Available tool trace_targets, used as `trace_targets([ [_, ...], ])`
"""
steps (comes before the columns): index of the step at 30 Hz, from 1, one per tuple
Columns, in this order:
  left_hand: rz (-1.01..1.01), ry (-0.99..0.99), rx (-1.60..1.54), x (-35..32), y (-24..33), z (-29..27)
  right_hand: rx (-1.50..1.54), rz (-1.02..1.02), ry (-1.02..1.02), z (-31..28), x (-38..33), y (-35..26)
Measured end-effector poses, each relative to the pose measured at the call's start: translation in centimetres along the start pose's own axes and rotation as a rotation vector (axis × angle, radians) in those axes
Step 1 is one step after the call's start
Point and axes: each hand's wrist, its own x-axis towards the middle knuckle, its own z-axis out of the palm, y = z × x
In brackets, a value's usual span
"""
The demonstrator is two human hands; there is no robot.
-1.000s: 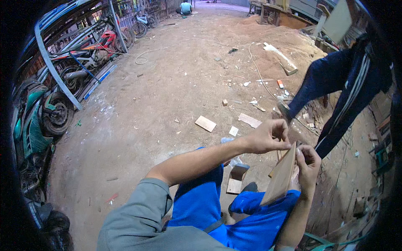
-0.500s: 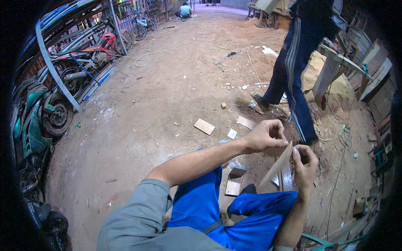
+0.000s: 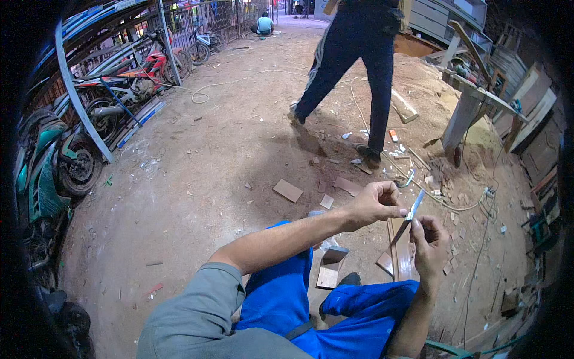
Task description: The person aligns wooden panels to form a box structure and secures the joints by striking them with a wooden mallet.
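Observation:
My left hand (image 3: 381, 204) and my right hand (image 3: 430, 239) are raised in front of my right knee, each closed in a pinch. Between their fingertips is a thin, stiff-looking sheet (image 3: 418, 203), seen almost edge-on, with a pale bluish upper part and a dark lower part. Its exact material I cannot tell. Beyond and below the hands lie long brown wooden strips (image 3: 402, 239) on the ground. An L-shaped wooden piece (image 3: 328, 277), made of a flat board and an upright one, sits by my foot.
Flat wooden offcuts (image 3: 288, 191) lie ahead on the dirt floor. A person in dark striped trousers (image 3: 379, 90) walks close by. Motorcycles (image 3: 81, 164) line the left side. A wooden trestle (image 3: 460, 119) stands right, near a cable (image 3: 457, 206) on the ground.
The sheet has turned from showing its broad brown face to nearly edge-on, still between both hands. The walking person has moved left, and my view has shifted slightly.

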Motion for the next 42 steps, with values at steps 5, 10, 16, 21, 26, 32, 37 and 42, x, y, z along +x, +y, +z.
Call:
trace_targets([
  [5, 0.054, -0.094, -0.002, -0.1, 0.6, 0.7, -0.091, -0.023, 0.105, -0.3, -1.0, 0.2],
  [10, 0.018, 0.165, -0.103, -0.9, -1.4, 0.7, -0.278, -0.009, 0.046, 0.6, 0.8, 2.0],
  [16, -0.115, 0.050, 0.385, 0.5, -2.1, -1.1, -0.319, -0.103, 0.008, 0.7, 0.0, 1.6],
  [21, 0.067, 0.003, 0.145, -0.1, -1.2, -0.3, -0.424, -0.252, 0.061, 1.2, -0.6, -0.3],
  [26, 0.090, -0.066, -0.012, -0.6, 0.8, -0.1, -0.286, -0.291, 0.061, 1.1, -0.5, -0.6],
  [32, 0.113, -0.111, 0.154, -1.0, 0.6, -0.5, -0.285, -0.201, 0.044, 1.1, -1.1, -0.2],
  [37, 0.056, 0.020, 0.282, -0.1, -0.9, -1.2, -0.198, -0.095, 0.047, 1.8, 0.6, 1.4],
  [42, 0.071, 0.029, 0.379, 0.3, -1.9, -1.5, -0.237, -0.032, 0.004, 0.9, 0.4, 2.8],
])
